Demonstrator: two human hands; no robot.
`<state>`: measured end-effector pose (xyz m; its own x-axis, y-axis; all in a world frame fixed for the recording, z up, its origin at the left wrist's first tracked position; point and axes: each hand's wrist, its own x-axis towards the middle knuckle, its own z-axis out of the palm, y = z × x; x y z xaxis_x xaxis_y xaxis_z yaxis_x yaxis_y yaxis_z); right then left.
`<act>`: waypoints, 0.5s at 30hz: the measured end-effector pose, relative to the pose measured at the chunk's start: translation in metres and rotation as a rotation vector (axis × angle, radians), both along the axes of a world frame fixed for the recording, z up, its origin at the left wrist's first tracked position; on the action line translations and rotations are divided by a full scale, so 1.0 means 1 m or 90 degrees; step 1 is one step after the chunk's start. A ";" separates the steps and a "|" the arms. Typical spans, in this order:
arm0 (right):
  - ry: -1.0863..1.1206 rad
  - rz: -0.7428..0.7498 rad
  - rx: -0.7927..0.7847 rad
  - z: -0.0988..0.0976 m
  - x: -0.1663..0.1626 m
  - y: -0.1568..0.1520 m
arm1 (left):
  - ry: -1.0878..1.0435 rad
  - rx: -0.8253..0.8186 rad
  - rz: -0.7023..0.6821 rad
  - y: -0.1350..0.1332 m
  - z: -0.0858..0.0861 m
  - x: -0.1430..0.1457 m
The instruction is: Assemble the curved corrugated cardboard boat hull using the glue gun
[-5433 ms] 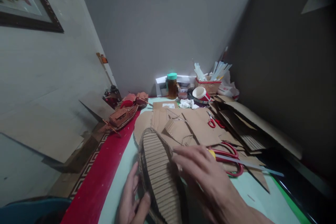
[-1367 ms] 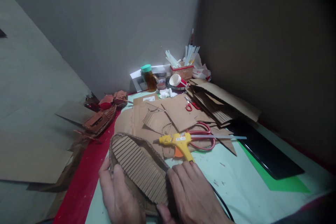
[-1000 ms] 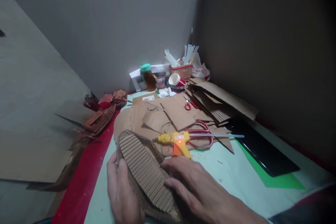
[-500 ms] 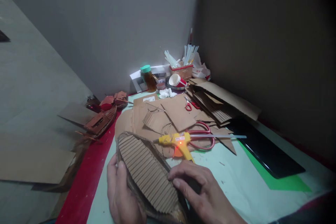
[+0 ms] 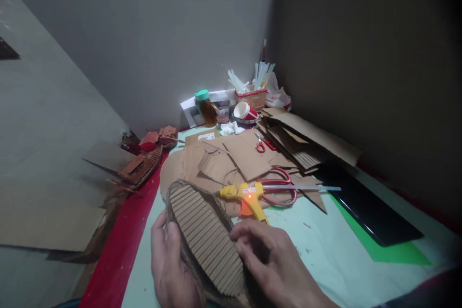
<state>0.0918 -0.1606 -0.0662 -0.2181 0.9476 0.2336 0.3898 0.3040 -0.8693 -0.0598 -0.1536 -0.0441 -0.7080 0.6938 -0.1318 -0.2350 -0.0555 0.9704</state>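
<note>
One boat-shaped cardboard hull (image 5: pixel 207 238), with a ribbed deck, is located at the near side of the pale green table cover (image 5: pixel 332 267). The left hand (image 5: pixel 175 264) grips its left wall, thumb over the rim. The right hand (image 5: pixel 274 255) has thumb and index finger close together at the right rim; whether they pinch it cannot be determined. A yellow glue gun (image 5: pixel 250 192), indicator lit, lies just beyond the right hand.

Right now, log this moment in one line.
Left hand: holding left side of ridged cardboard piece | right hand: at its right edge, grip unclear | glue gun: lying beyond right hand, red light on
</note>
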 end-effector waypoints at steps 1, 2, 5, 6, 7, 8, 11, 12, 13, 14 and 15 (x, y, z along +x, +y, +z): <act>-0.022 -0.001 0.017 0.001 -0.001 0.002 | 0.006 0.002 0.001 0.000 0.001 0.001; -0.038 0.002 0.033 0.003 -0.001 0.003 | 0.015 0.004 0.002 0.000 0.002 0.002; -0.064 0.023 0.071 0.005 0.001 0.005 | 0.019 0.007 -0.005 -0.001 0.004 0.004; -0.074 0.032 0.080 0.005 0.002 0.006 | 0.014 0.005 -0.007 -0.001 0.004 0.004; -0.084 0.040 0.088 0.005 0.003 0.006 | 0.009 0.004 -0.008 -0.001 0.004 0.004; -0.094 0.049 0.095 0.004 0.004 0.006 | 0.005 0.002 -0.009 -0.001 0.003 0.004; -0.126 0.070 0.127 -0.001 0.003 0.006 | -0.004 -0.007 -0.008 -0.001 0.003 0.003; -0.138 0.070 0.137 -0.002 0.002 0.006 | -0.008 -0.013 -0.011 0.000 0.004 0.003; -0.150 0.067 0.144 -0.004 0.001 0.006 | -0.013 -0.020 -0.017 0.000 0.004 0.003; -0.159 0.060 0.145 -0.005 0.000 0.006 | -0.018 -0.023 -0.022 0.000 0.005 0.002; -0.166 0.055 0.144 -0.006 -0.001 0.007 | -0.025 -0.025 -0.028 0.000 0.006 0.002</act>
